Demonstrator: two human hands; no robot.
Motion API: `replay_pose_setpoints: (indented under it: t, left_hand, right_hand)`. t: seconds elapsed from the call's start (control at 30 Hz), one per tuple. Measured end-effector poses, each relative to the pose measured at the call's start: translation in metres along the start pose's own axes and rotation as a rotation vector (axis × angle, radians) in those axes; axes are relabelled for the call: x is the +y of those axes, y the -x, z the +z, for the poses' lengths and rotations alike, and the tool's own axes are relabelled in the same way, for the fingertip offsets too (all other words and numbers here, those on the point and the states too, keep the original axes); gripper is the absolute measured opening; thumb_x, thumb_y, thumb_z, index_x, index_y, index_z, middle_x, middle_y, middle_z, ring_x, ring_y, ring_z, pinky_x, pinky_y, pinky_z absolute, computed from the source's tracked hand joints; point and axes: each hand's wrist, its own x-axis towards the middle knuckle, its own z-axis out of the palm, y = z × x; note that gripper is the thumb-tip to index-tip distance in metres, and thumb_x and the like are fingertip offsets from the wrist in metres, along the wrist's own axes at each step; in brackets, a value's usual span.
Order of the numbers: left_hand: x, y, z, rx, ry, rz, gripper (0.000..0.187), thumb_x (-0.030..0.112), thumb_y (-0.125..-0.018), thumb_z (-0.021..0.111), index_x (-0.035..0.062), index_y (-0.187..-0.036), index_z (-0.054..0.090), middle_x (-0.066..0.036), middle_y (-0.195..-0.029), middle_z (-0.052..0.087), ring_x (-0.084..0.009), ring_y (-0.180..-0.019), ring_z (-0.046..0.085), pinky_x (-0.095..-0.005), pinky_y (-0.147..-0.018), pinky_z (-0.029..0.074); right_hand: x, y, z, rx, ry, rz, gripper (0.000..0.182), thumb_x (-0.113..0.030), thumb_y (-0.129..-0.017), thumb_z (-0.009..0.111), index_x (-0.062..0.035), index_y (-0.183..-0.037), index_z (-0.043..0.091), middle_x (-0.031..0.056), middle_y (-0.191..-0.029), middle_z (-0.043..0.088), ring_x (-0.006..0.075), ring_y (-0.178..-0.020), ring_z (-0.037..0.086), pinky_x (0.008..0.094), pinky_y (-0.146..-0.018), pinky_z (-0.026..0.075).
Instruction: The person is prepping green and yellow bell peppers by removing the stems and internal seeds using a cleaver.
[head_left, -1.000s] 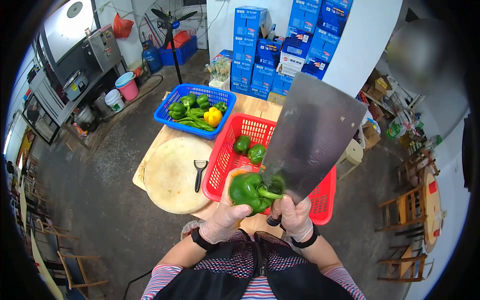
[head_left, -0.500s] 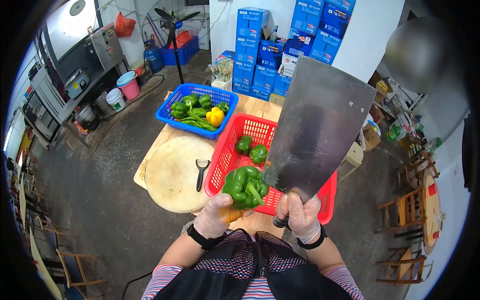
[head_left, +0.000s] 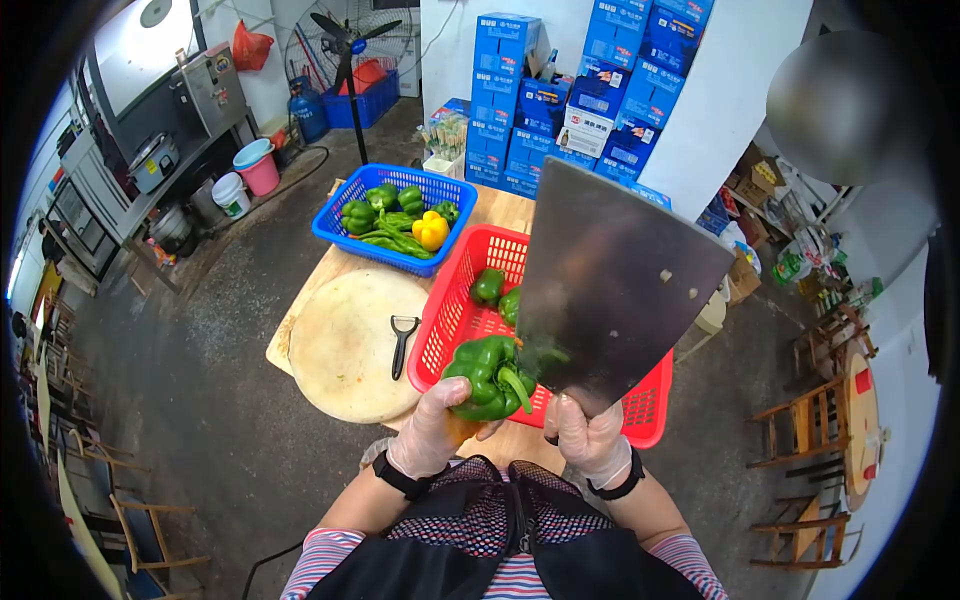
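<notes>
In a clear plastic glove, my left hand grips a green bell pepper with its stem turned toward the cleaver. Something orange-yellow shows under the pepper by my palm, mostly hidden. My gloved right hand is wrapped round the handle of a wide cleaver. The blade stands up and tilts, its lower left edge right beside the pepper. Behind both hands lies a red plastic basket, with green bell peppers inside, partly covered by the blade.
A round cutting board on the wooden table carries a black peeler. Farther back, a blue basket holds green peppers, long green chilies and a yellow pepper. Blue boxes are stacked behind; a fan stands left of them.
The cleaver's blade has tipped lower and turned, its top edge dropping and covering more of the red basket. The bell pepper has shifted slightly in my left hand.
</notes>
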Motion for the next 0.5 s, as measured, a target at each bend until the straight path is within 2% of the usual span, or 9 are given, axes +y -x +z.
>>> replay_pose_setpoints:
  t: [0.07,0.13,0.17,0.23,0.3,0.37,0.4,0.47,0.5]
  left_hand:
    - [0.002,0.0,0.003,0.002,-0.021,0.009,0.078,0.051,-0.065,0.065,0.0058,-0.125,0.043,-0.014,-0.091,0.057,-0.019,-0.053,0.053,-0.0269,-0.038,0.038]
    - [0.002,-0.003,-0.002,-0.007,-0.017,-0.014,0.079,0.052,-0.065,0.065,0.0051,-0.125,0.043,-0.014,-0.089,0.057,-0.0189,-0.053,0.053,-0.027,-0.038,0.038]
    - [0.002,-0.004,-0.004,-0.016,-0.015,-0.037,0.079,0.052,-0.065,0.064,0.0043,-0.125,0.043,-0.013,-0.088,0.057,-0.0188,-0.052,0.053,-0.0271,-0.038,0.039]
    - [0.004,-0.004,0.001,0.006,-0.079,-0.032,0.08,0.054,-0.066,0.064,0.0037,-0.124,0.043,-0.013,-0.087,0.057,-0.0189,-0.051,0.053,-0.0272,-0.038,0.039]
    - [0.002,-0.006,0.002,0.026,-0.142,-0.028,0.08,0.055,-0.066,0.063,0.003,-0.123,0.044,-0.014,-0.086,0.058,-0.019,-0.05,0.052,-0.0274,-0.038,0.039]
    - [-0.003,-0.008,-0.004,0.02,-0.079,-0.026,0.079,0.056,-0.068,0.062,0.0025,-0.122,0.044,-0.014,-0.088,0.058,-0.0192,-0.049,0.052,-0.0264,-0.037,0.039]
    - [-0.003,-0.01,-0.009,0.02,-0.08,-0.026,0.079,0.056,-0.068,0.062,0.0025,-0.122,0.044,-0.014,-0.088,0.058,-0.0192,-0.049,0.052,-0.0264,-0.037,0.039]
    - [0.001,-0.013,-0.018,-0.11,0.024,-0.113,0.077,0.055,-0.07,0.062,0.0029,-0.124,0.044,-0.015,-0.094,0.059,-0.0213,-0.059,0.058,-0.0282,-0.043,0.044]
    - [0.003,-0.014,-0.017,-0.109,0.024,-0.112,0.077,0.055,-0.07,0.062,0.0029,-0.124,0.044,-0.015,-0.094,0.059,-0.0213,-0.059,0.058,-0.0282,-0.043,0.044]
  right_hand:
    - [0.0,0.002,0.0,-0.002,-0.005,-0.003,0.021,-0.015,-0.096,0.045,0.0004,-0.084,0.054,0.0032,-0.06,0.051,0.0101,-0.051,0.049,0.0261,-0.048,0.04]
    - [0.005,0.003,0.001,-0.014,-0.249,0.092,0.025,-0.016,-0.096,0.044,-0.0014,-0.078,0.052,0.0017,-0.06,0.05,0.0095,-0.05,0.047,0.0257,-0.047,0.038]
    - [0.006,0.003,0.001,-0.012,-0.249,0.09,0.025,-0.016,-0.096,0.044,-0.0014,-0.078,0.052,0.0017,-0.06,0.05,0.0095,-0.05,0.047,0.0257,-0.047,0.038]
    - [0.008,0.001,0.002,0.003,-0.153,0.126,0.035,-0.022,-0.098,0.042,-0.0042,-0.068,0.046,0.0019,-0.051,0.046,0.0107,-0.044,0.046,0.0251,-0.043,0.038]
    - [0.009,0.0,0.005,0.013,-0.125,0.112,0.035,-0.022,-0.098,0.042,-0.0043,-0.067,0.046,0.002,-0.051,0.046,0.0108,-0.044,0.046,0.0252,-0.042,0.038]
    - [0.011,0.0,0.007,0.022,-0.102,0.102,0.036,-0.022,-0.098,0.042,-0.0045,-0.066,0.045,0.0021,-0.051,0.046,0.0108,-0.043,0.046,0.0254,-0.042,0.038]
    - [0.013,0.001,0.006,0.018,-0.161,0.117,0.035,-0.021,-0.098,0.042,-0.0048,-0.068,0.045,0.0016,-0.052,0.046,0.0105,-0.043,0.045,0.0254,-0.042,0.038]
    - [0.014,0.002,0.007,0.012,-0.222,0.132,0.033,-0.021,-0.098,0.042,-0.0051,-0.069,0.045,0.0011,-0.053,0.045,0.0102,-0.043,0.045,0.0254,-0.041,0.038]
    - [0.014,0.003,0.009,0.066,-0.339,0.204,0.032,-0.021,-0.098,0.042,-0.0049,-0.071,0.045,0.0015,-0.055,0.047,0.0096,-0.044,0.044,0.0253,-0.042,0.038]
